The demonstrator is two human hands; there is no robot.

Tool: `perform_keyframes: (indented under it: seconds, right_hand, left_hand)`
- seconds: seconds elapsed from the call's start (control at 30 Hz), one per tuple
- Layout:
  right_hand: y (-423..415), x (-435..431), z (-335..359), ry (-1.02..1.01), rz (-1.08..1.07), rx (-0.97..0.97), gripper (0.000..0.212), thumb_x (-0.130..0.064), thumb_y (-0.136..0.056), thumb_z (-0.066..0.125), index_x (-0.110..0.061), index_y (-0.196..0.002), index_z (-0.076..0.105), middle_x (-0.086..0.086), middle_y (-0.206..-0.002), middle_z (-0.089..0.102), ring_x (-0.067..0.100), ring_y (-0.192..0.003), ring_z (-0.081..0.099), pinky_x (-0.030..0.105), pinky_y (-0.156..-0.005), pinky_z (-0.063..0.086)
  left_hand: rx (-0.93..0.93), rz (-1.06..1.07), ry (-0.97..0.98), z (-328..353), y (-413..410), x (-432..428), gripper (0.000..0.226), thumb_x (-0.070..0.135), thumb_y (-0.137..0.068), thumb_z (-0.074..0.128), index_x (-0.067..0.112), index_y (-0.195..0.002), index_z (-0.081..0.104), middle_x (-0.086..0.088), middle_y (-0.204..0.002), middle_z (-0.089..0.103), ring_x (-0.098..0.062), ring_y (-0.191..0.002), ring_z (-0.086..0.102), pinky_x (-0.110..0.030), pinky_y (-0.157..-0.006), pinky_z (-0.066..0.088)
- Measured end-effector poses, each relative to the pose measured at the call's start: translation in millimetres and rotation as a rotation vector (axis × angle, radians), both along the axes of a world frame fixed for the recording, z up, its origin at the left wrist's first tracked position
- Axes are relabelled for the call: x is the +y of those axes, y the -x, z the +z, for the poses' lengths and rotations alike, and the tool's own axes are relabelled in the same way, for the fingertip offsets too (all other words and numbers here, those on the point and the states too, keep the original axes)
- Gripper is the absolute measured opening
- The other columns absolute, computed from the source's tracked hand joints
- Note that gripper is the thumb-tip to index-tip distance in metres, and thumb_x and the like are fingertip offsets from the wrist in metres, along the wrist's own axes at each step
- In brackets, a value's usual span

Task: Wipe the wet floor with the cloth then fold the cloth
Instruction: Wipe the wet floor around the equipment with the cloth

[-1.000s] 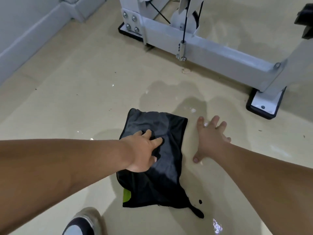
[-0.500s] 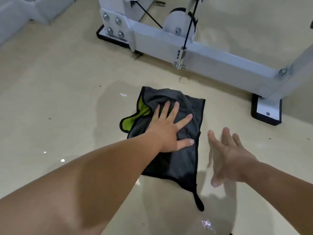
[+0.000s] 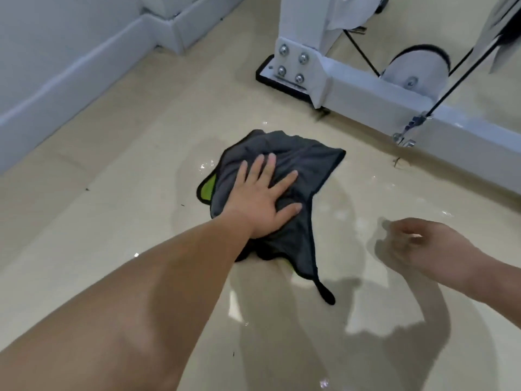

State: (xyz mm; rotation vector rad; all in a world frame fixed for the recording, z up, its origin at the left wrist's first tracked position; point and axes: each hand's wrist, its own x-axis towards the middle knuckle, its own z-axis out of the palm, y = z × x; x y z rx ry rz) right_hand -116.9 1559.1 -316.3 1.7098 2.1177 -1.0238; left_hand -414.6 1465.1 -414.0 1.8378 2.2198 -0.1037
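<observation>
Pressing the left hand (image 3: 262, 201) flat on the cloth (image 3: 310, 165), fingers straight and spread, pinching nothing. Lying crumpled on the wet floor (image 3: 112, 221), grey side up, showing green at the left edge, near the white frame (image 3: 366, 97). Hovering the right hand (image 3: 423, 244), blurred, low over the floor right of the cloth, apart from it, fingers loosely bent, empty.
</observation>
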Motion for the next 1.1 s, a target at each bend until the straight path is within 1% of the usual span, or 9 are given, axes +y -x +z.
perform_keyframes:
  seconds: [0.17,0.3,0.43,0.63,0.77,0.87,0.97,1.03,1.1]
  right_hand:
    - [77,-23,-16,-0.025,0.303,-0.026,0.078,-0.041,-0.082,0.075,-0.034,-0.151,0.039,-0.007,-0.157,0.028,0.016,-0.138,0.04,0.03,-0.109,0.037]
    - [105,-32,-33,-0.097,0.53,-0.27,0.105,-0.054,-0.075,0.077,-0.036,-0.157,0.013,0.005,-0.16,0.008,0.03,-0.145,0.018,0.044,-0.108,0.043]
    - [97,-20,-45,-0.01,0.508,-0.262,0.112,-0.057,-0.073,0.079,-0.047,-0.157,0.005,-0.001,-0.166,-0.005,0.026,-0.153,0.005,0.046,-0.114,0.038]
    - [93,-21,-41,0.087,0.465,-0.269,0.112,-0.032,-0.077,0.079,-0.05,-0.156,0.002,-0.009,-0.166,-0.018,0.021,-0.155,-0.013,0.044,-0.115,0.038]
    - [95,-32,-34,0.004,0.445,-0.297,0.106,-0.028,-0.072,0.065,-0.05,-0.154,0.001,-0.012,-0.164,-0.007,0.022,-0.154,-0.005,0.052,-0.114,0.037]
    - [98,-48,-28,-0.163,0.509,-0.375,0.087,-0.03,-0.07,0.061,-0.039,-0.149,0.024,-0.005,-0.154,0.015,0.02,-0.146,0.018,0.05,-0.093,0.049]
    - [102,-68,-27,-0.265,0.594,-0.395,0.044,-0.024,-0.075,0.061,-0.025,-0.117,0.051,-0.004,-0.134,0.036,0.017,-0.13,0.038,0.036,-0.071,0.044]
    - [102,-82,-26,-0.289,0.651,-0.35,0.012,-0.022,-0.08,0.057,-0.028,-0.086,0.049,-0.01,-0.105,0.043,0.016,-0.109,0.05,0.028,-0.064,0.039]
    - [107,-91,-27,-0.328,0.732,-0.252,0.009,-0.026,-0.082,0.057,-0.029,-0.079,0.049,-0.01,-0.098,0.04,0.016,-0.107,0.052,0.03,-0.066,0.044]
  left_hand:
    - [0.002,0.223,0.017,2,-23,-55,0.079,0.076,-0.098,0.004,0.038,-0.165,-0.009,-0.016,-0.172,-0.021,-0.042,-0.157,-0.023,-0.067,-0.122,-0.011]
    - [-0.031,0.024,-0.022,6,-51,-103,0.079,0.076,-0.099,0.014,0.036,-0.166,0.001,-0.014,-0.174,-0.013,-0.042,-0.157,-0.022,-0.07,-0.121,-0.008]
    - [-0.076,-0.175,-0.093,-1,7,-97,0.077,0.083,-0.096,0.022,0.049,-0.164,0.01,0.0,-0.176,-0.003,-0.029,-0.161,-0.011,-0.061,-0.126,-0.005]
    - [0.056,0.21,-0.021,0,-9,-95,0.077,0.081,-0.095,0.007,0.047,-0.164,-0.002,-0.004,-0.176,-0.011,-0.035,-0.16,-0.014,-0.075,-0.117,-0.011]
    - [-0.029,0.222,0.013,5,-81,-128,0.079,0.078,-0.097,0.011,0.041,-0.165,-0.002,-0.009,-0.175,-0.015,-0.042,-0.157,-0.021,-0.079,-0.113,-0.009]
    - [-0.075,0.129,0.052,10,-131,-161,0.077,0.075,-0.099,0.015,0.04,-0.166,0.001,-0.01,-0.175,-0.015,-0.043,-0.156,-0.024,-0.08,-0.113,-0.01]
    - [-0.105,0.046,0.021,7,-130,-199,0.074,0.075,-0.1,0.022,0.043,-0.165,0.008,-0.005,-0.176,-0.01,-0.036,-0.159,-0.02,-0.077,-0.117,-0.008]
    - [-0.11,0.071,-0.011,3,-106,-235,0.074,0.076,-0.099,0.028,0.046,-0.164,0.012,0.001,-0.176,-0.007,-0.029,-0.16,-0.016,-0.072,-0.121,-0.006]
    - [-0.092,0.223,-0.008,-2,-72,-273,0.074,0.077,-0.098,0.032,0.049,-0.164,0.015,0.004,-0.176,-0.006,-0.024,-0.161,-0.014,-0.07,-0.123,-0.002]
